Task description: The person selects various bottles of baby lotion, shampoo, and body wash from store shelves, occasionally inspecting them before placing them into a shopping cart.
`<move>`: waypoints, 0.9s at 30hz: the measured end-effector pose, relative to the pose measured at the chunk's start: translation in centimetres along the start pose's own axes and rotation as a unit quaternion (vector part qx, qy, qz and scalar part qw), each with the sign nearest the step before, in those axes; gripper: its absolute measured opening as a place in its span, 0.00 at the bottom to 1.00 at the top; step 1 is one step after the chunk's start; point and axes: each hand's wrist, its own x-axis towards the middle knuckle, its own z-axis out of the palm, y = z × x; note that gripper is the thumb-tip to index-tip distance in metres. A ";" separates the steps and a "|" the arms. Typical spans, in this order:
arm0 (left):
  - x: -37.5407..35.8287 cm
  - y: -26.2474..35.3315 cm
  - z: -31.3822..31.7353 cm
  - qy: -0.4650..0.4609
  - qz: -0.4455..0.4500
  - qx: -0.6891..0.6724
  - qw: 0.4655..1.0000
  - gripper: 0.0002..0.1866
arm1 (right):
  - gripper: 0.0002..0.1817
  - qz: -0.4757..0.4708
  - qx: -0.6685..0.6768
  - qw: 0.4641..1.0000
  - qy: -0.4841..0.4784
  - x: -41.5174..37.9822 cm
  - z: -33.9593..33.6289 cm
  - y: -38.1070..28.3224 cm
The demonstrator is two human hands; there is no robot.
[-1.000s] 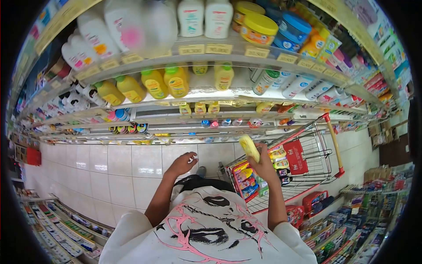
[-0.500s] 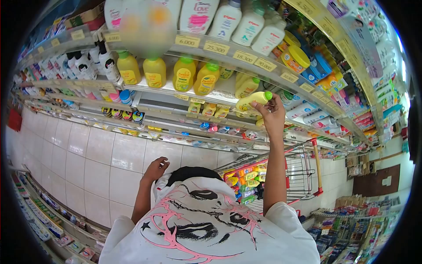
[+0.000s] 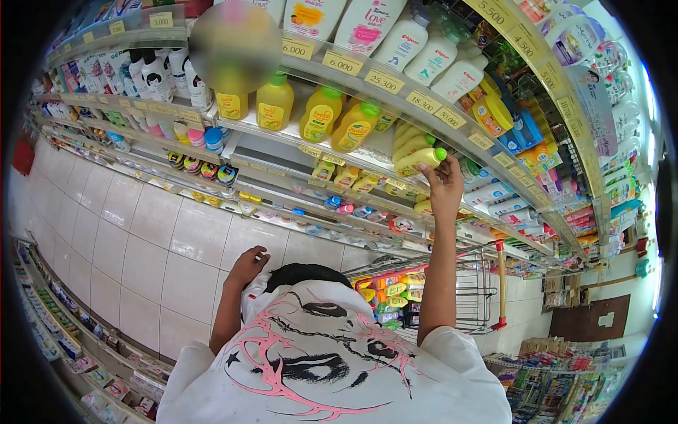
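In the head view, my right hand (image 3: 445, 185) is closed around a yellow bottle with a green cap (image 3: 418, 162). The bottle lies tilted at the front of the shelf, in line with similar yellow bottles (image 3: 408, 133) behind it. To its left stand several larger yellow bottles with green caps (image 3: 321, 115), upright on the same shelf. Low over the floor, my left hand (image 3: 248, 266) hangs by my side with loosely bent fingers apart and nothing in it.
A shopping cart (image 3: 501, 286) with several colourful packages (image 3: 395, 291) in it stands to my right. White pump bottles (image 3: 402, 44) line the shelf above, over a rail of price tags (image 3: 383, 80). Tiled floor (image 3: 145, 261) runs left, and another shelf unit (image 3: 78, 332) stands behind me.
My right hand has brought the yellow bottle in against the row of similar bottles on the shelf. The camera view has shifted slightly. My left hand still hangs low.
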 end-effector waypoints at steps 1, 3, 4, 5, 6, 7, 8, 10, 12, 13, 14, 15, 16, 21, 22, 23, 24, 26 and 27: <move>-0.1 -0.2 0.0 0.002 0.002 0.005 1.000 0.20 | 0.21 0.001 0.025 1.000 0.000 0.1 -0.1 0.1; -0.3 -0.5 -0.1 -0.001 -0.002 0.007 1.000 0.20 | 0.21 0.003 0.051 0.999 0.002 0.2 -0.1 0.1; -0.4 -0.7 -0.2 -0.005 -0.005 0.009 1.000 0.20 | 0.21 0.002 0.045 0.999 0.004 0.3 0.0 0.1; -0.6 -0.9 -0.3 -0.006 -0.005 0.011 1.000 0.20 | 0.22 0.003 0.038 0.999 0.008 0.3 0.0 0.1; -0.8 -1.0 -0.4 -0.006 -0.007 0.011 1.000 0.20 | 0.22 0.004 0.038 0.999 0.010 0.3 0.0 0.2; -0.8 -1.1 -0.4 -0.006 -0.009 0.011 1.000 0.21 | 0.21 0.009 0.021 1.000 -0.002 0.2 0.1 0.4; -0.8 -1.2 -0.5 -0.007 -0.008 0.012 1.000 0.21 | 0.21 0.014 0.004 1.000 -0.015 0.2 0.3 0.5; -1.0 -0.9 -0.9 -0.017 -0.029 0.016 0.999 0.22 | 0.23 -0.003 -0.027 1.000 -0.002 0.0 0.7 1.0; -1.1 -1.0 -1.0 -0.013 -0.033 0.013 0.999 0.22 | 0.25 -0.020 -0.057 0.998 0.010 -0.2 1.1 1.5; -1.1 -1.0 -1.0 -0.009 -0.034 0.009 0.999 0.22 | 0.24 -0.012 -0.044 0.999 0.026 -0.2 1.3 1.6; -1.1 -1.0 -1.0 -0.010 -0.035 0.010 0.999 0.22 | 0.24 -0.003 -0.031 0.999 0.042 -0.3 1.4 1.8; -1.0 -1.0 -1.0 -0.013 -0.039 0.009 0.999 0.22 | 0.24 -0.002 -0.031 0.999 0.042 -0.3 1.6 1.7; -1.0 -1.0 -1.0 -0.018 -0.043 0.009 0.999 0.23 | 0.23 0.002 -0.025 0.999 0.044 -0.3 1.7 1.6; -0.6 -1.7 -0.6 -0.023 -0.036 -0.001 0.999 0.23 | 0.21 -0.001 -0.010 0.999 0.048 0.0 2.1 1.2; -0.6 -1.7 -0.7 -0.024 -0.037 0.001 0.999 0.23 | 0.21 0.001 -0.017 0.999 0.051 0.1 2.2 1.3; -0.6 -1.8 -0.7 -0.024 -0.038 0.002 0.999 0.23 | 0.21 0.002 -0.023 0.998 0.053 0.1 2.2 1.4; -0.6 -1.6 -0.8 -0.027 -0.040 0.002 0.999 0.23 | 0.21 0.004 -0.023 0.998 0.054 0.1 2.3 1.3; -0.7 -1.6 -0.9 -0.029 -0.043 0.002 0.999 0.23 | 0.21 -0.001 -0.025 0.998 0.061 0.2 2.5 1.3; -0.6 -1.7 -0.8 -0.026 -0.041 0.004 0.999 0.23 | 0.21 -0.001 -0.025 0.998 0.062 0.3 2.4 1.3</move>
